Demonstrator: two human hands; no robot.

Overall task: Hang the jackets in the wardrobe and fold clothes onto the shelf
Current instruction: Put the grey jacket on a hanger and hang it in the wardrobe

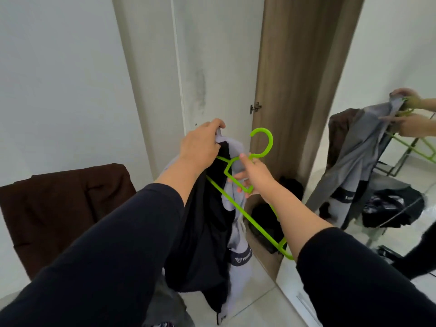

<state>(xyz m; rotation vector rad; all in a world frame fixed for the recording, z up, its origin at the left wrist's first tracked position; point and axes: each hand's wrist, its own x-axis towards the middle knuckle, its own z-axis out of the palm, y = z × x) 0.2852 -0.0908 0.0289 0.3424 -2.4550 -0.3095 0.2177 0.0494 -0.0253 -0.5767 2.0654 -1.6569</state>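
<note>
A grey and black jacket (207,223) hangs in front of me, partly threaded on a lime green plastic hanger (262,140). My left hand (200,147) grips the jacket's grey collar near its top. My right hand (252,175) holds the hanger's neck just under the hook, with its fingers also on grey fabric. The hanger's long bar slants down to the right under my right forearm. The wardrobe's wooden door (297,79) stands open behind the hanger.
A brown garment (63,208) lies draped on the left. Dark clothes (269,223) are piled on the wardrobe's floor. A mirror door (387,67) on the right reflects my hands and more clothes. The white wall lies ahead, and pale floor tiles below.
</note>
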